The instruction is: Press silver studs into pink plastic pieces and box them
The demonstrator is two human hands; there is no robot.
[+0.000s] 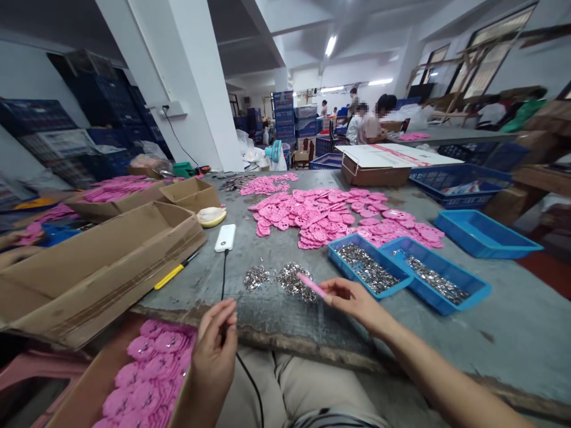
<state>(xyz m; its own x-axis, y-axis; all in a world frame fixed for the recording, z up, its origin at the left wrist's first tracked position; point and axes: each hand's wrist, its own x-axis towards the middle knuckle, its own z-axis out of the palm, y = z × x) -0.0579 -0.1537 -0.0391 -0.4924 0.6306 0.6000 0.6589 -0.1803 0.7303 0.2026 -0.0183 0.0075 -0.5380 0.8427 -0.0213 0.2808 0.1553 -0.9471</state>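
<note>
My right hand [350, 300] pinches a thin pink piece [311, 285], which looks like a short flat bar from this angle. Its far end reaches over a pile of small shiny metal bits [294, 280] on the grey table. A smaller pile of shiny bits [256, 277] lies just to the left. My left hand [216, 339] is raised by the table's front edge with thumb and fingers pressed together; whether anything is between them cannot be seen. Below and left of it, a cardboard box [111, 339] holds stacked pink flower-shaped pieces [145, 371] with shiny bits on them.
Loose pink flat pieces [307, 217] are heaped mid-table. Two blue trays [404, 284] of metal bits stand at right, another blue tray [488, 238] beyond. A white power bank [225, 238] with a black cable, a yellow cutter [169, 276] and a long cardboard box [102, 261] are at left.
</note>
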